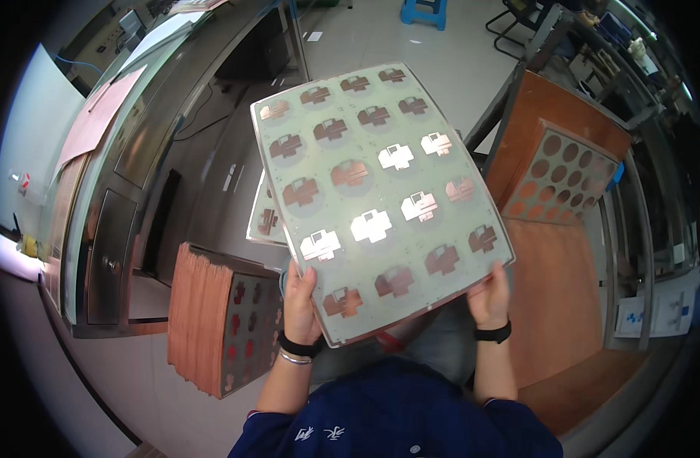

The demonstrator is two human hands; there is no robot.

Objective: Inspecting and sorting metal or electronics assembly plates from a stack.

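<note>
A large pale green circuit-board panel (365,263) with rows of shiny copper shapes is held up, tilted, in front of me. My left hand (300,304) grips its lower left edge, thumb on the face and fingers behind. At the lower right corner my right hand (489,299) is closed on the edge, its fingers partly hidden under the panel. Behind its left edge, part of another similar panel (267,223) shows. Close to my left hand stands a thick stack of panels (201,317) with copper-brown edges.
On the right, a panel with round copper discs (565,174) leans against a brown board (522,114), above a brown wooden surface (556,298). A glass-topped desk with drawers (111,256) runs along the left. A blue stool (424,11) stands on the far floor.
</note>
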